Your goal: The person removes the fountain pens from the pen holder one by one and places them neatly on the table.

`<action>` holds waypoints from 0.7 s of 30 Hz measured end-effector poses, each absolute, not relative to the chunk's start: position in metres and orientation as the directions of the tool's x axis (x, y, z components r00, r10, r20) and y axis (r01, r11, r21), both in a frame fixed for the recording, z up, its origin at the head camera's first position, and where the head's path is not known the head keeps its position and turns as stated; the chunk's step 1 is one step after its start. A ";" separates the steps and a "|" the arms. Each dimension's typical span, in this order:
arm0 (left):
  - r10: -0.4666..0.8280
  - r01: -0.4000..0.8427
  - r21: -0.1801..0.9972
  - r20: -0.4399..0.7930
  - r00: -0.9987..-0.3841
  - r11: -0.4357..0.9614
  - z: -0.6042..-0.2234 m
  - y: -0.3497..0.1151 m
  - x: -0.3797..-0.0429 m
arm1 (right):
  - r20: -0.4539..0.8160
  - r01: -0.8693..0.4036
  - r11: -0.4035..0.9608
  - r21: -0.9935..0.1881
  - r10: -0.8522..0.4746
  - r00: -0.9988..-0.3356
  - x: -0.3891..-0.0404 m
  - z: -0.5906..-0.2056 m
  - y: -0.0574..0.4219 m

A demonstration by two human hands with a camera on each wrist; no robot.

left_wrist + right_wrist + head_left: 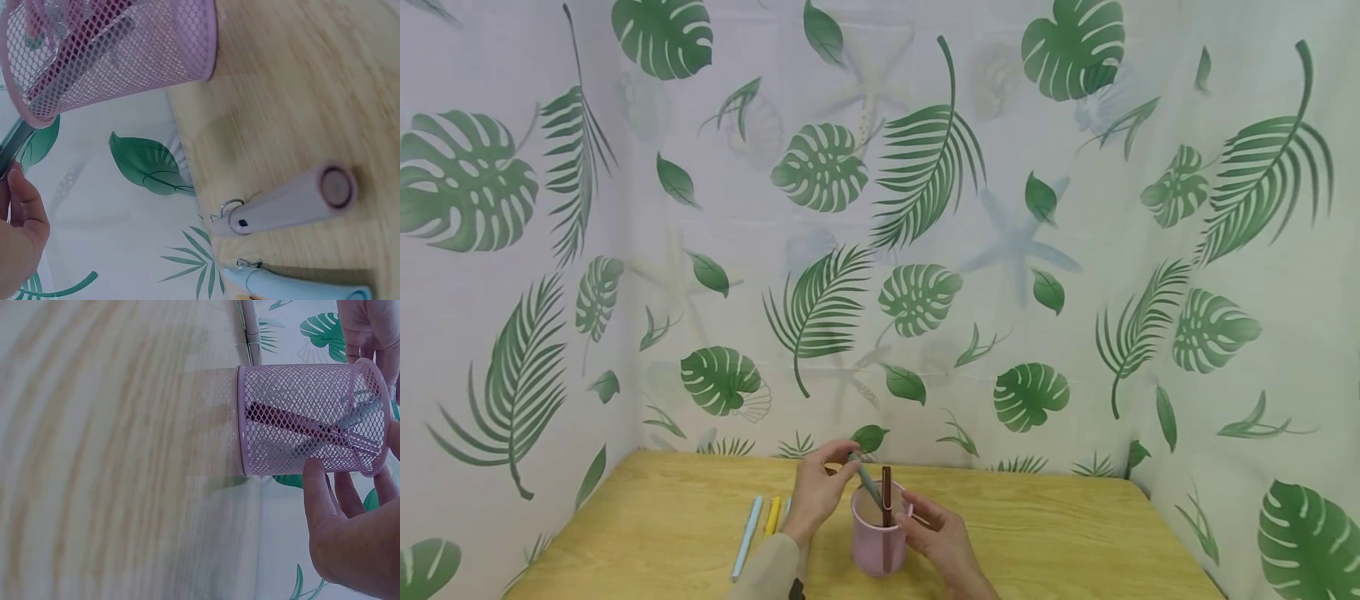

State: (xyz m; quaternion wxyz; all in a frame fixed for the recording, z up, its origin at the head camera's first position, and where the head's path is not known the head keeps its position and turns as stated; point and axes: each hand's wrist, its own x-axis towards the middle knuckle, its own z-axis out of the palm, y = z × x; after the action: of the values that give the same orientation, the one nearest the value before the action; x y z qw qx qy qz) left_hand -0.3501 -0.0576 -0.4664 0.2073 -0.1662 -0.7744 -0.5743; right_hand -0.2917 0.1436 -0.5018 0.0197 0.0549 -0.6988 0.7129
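A pink mesh pen holder point(867, 552) stands upright on the table. My left hand point(818, 493) pinches the upper end of a grey-green pen point(870, 485), whose lower part is inside the holder, slanting. The right wrist view shows this pen crossing a dark brown pen point(290, 422) behind the mesh point(300, 378). That brown pen leans in the holder with its clip end above the rim. My right hand point(946, 540) holds the holder by its right side and rim, with fingers behind it and the thumb near the front.
Left of the holder lie a light blue pen point(747, 537) and a yellow pen point(772, 515), with another partly hidden by the left arm. A lilac pen point(284, 203) lies close by in the left wrist view. A leaf-patterned curtain point(925, 367) hangs behind the wooden table point(1037, 542).
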 end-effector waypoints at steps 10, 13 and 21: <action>-0.020 0.498 0.849 0.509 -0.860 0.178 -0.458 -0.061 -0.349 | 0.110 -0.109 -0.024 -0.994 -0.040 -0.993 -0.291 -0.500 0.143; -0.056 0.497 0.851 0.512 -0.857 0.168 -0.456 -0.062 -0.349 | 0.107 -0.106 -0.028 -0.994 -0.040 -0.993 -0.291 -0.500 0.143; -0.151 0.511 0.852 0.524 -0.838 0.119 -0.452 -0.065 -0.348 | 0.105 -0.104 -0.023 -0.994 -0.036 -0.994 -0.291 -0.501 0.144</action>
State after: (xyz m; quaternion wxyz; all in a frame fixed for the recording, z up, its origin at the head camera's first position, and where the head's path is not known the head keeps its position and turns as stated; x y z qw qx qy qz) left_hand -0.3480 -0.0650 -0.4516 0.2540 -0.1278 -0.7034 -0.6514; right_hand -0.2911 0.1444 -0.5011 0.0239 0.0502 -0.6984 0.7136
